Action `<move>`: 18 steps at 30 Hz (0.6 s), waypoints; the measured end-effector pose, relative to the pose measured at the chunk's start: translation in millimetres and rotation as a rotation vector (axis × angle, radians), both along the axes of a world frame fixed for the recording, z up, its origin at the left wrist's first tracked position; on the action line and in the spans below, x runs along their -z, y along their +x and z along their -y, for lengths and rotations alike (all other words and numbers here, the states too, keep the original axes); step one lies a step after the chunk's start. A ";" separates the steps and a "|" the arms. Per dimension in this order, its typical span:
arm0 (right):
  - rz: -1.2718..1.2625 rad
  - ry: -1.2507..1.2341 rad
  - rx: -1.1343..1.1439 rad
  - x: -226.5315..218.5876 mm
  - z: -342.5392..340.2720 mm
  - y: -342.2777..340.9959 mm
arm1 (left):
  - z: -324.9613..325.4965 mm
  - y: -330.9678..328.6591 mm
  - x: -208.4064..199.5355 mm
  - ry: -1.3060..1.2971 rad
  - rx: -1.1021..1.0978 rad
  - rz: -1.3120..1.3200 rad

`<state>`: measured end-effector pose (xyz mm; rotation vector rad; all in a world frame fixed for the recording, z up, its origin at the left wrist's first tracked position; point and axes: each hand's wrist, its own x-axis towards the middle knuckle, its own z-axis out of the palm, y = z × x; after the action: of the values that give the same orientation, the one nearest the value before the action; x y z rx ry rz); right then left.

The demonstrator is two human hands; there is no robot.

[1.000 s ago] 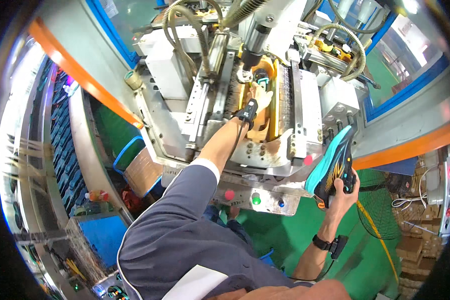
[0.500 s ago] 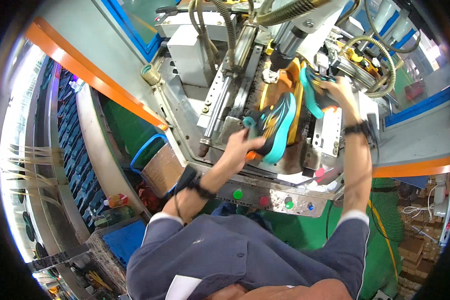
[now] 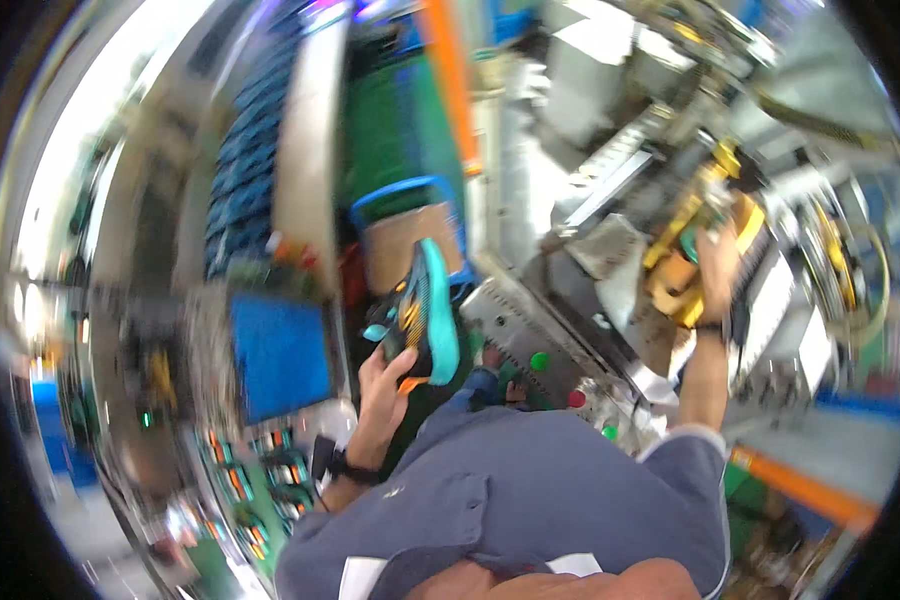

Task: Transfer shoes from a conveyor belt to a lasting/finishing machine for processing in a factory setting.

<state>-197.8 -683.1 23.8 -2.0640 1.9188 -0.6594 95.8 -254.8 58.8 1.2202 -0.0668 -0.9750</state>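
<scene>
Shoe [image 3: 431, 322] (teal-soled) in left hand [image 3: 378, 393]

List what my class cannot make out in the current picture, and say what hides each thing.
All in the head view:
Right hand: motion blur hides whether it grips anything at the yellow fixture.
Shoe: the left hand covers part of its upper.
Blue pieces, upper left: blurred, outlines unclear.
Teal-and-orange items, lower left: too small and blurred for detail.
Orange beam: its upper end is cut off by the top edge.

No readable lettering or signs.
</scene>
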 end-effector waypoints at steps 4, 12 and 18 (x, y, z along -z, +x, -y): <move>0.261 -0.125 -0.535 -17.1 -170.3 55.4 | -27.7 -24.3 22.8 0.010 -0.115 -0.035; -0.054 0.048 -0.930 184.2 -246.5 106.0 | -124.9 -77.7 32.3 0.334 -0.420 -0.112; -0.022 -0.099 -0.924 202.9 -233.5 107.6 | -212.6 -92.5 57.5 0.274 -0.860 -0.221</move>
<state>-90.2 -449.7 -179.0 -2.6535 0.7475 -0.4860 3.3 -42.2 1.3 1.2053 0.7323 -0.3522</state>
